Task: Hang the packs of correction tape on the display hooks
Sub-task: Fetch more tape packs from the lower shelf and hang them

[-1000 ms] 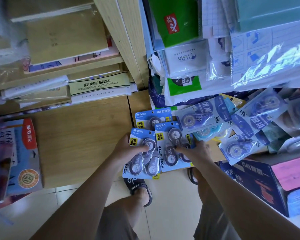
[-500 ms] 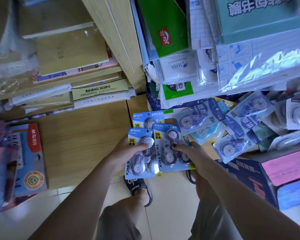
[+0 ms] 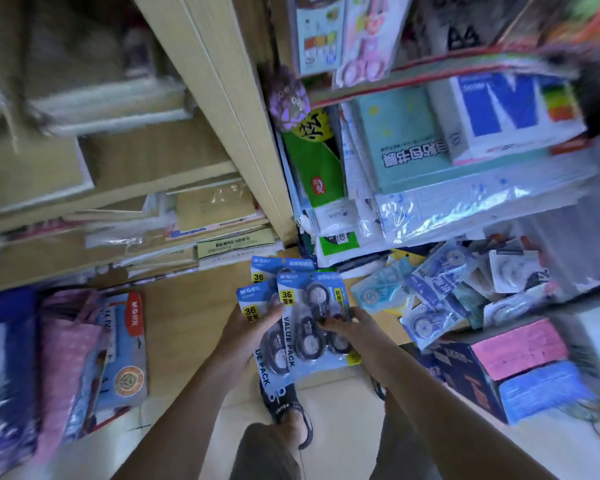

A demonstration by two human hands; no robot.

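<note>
Three blue "VALUE PACK" correction tape packs (image 3: 293, 308) are fanned out in front of me, low in the middle of the view. My left hand (image 3: 246, 329) grips the leftmost pack from its left side, thumb on the front. My right hand (image 3: 347, 329) holds the front pack, fingers spread over its tape wheels. More single correction tape packs (image 3: 426, 289) lie in a loose pile on the low shelf to the right. I cannot make out any display hooks; the upper part of the view is blurred.
A wooden shelf post (image 3: 229, 109) rises up the middle. Stacked books and paper (image 3: 215, 220) fill the shelves at left. Hanging stationery (image 3: 409, 140) crowds the right. Boxes (image 3: 520, 368) stand at the lower right. My sandalled foot (image 3: 288, 414) is on the pale floor.
The view has tilted upward, showing higher shelves. Both hands have drawn the packs closer together, so they now overlap more.
</note>
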